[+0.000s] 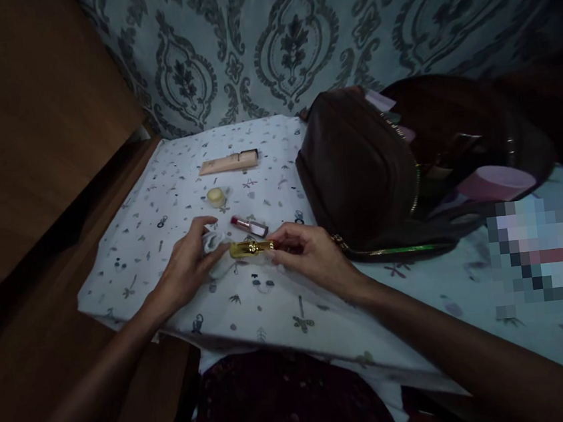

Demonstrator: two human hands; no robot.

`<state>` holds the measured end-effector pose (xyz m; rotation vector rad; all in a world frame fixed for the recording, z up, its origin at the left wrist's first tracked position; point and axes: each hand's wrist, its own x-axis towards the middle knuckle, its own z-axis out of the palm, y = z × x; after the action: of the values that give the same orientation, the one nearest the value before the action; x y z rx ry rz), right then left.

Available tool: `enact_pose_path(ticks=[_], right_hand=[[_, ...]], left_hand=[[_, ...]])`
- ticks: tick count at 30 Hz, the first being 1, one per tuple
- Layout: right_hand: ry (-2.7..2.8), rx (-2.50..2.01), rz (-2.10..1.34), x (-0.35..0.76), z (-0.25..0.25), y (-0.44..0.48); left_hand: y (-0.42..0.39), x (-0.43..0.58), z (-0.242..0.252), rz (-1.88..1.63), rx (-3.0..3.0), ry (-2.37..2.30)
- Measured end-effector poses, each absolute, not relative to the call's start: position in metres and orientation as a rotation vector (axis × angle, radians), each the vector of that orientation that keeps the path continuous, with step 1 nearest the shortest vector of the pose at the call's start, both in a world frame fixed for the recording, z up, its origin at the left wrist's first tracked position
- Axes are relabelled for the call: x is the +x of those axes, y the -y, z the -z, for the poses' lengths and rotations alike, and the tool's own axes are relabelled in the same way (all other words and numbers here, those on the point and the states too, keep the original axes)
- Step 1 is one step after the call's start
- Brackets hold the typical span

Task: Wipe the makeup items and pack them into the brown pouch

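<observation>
My right hand point(313, 251) is closed, with thumb and fingers pinching one end of a shiny gold lipstick tube point(248, 249), which lies sideways just above the cloth. My left hand point(186, 261) is at the other end, thumb tip close to the tube and index finger spread away from it. A whitish, partly see-through thing point(214, 239) shows by the left fingers; I cannot make out what it is. Just beyond the gold tube lies a dark red lipstick point(249, 226) with a pale silvery end. Farther back are a small round yellowish pot point(216, 197) and a beige squeeze tube point(229, 162) with a dark end.
On the right a dark brown zipped bag point(357, 163) gapes wide, with a pink cup-like item point(497, 181) inside. A printed white cloth point(135, 253) covers the table. Patterned wallpaper point(228, 42) stands behind, and a brown wooden panel point(35, 116) rises at left.
</observation>
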<state>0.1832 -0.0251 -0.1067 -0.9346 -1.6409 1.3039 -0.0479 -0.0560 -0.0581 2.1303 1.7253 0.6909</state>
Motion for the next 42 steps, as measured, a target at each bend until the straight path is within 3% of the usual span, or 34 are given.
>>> enact_pose_path(ticks=[4,10,18,28,37,42], right_hand=[[1.673,-0.934,-1.261,0.184,0.108,0.023],[1.661,-0.884,-1.296,0.185,0.113,0.023],[1.719,-0.984,-1.276,0.186,0.111,0.022],[1.772,-1.029,-1.239,0.186,0.108,0.022],[1.549,-0.893,-1.543,0.178,0.100,0.029],[1.433,-0.909,-1.652,0.181,0.095,0.029]], left_hand=[[0.056,-0.019,0.063,-0.981,2.342,-1.501],[0.049,0.001,0.097,-0.636,2.804,-1.055],[0.042,-0.049,0.101,-0.367,2.837,-1.221],[0.036,-0.055,0.110,-0.534,2.802,-1.203],[0.045,-0.020,0.094,-0.503,3.283,-1.212],[0.038,-0.035,0.086,-0.288,3.049,-1.424]])
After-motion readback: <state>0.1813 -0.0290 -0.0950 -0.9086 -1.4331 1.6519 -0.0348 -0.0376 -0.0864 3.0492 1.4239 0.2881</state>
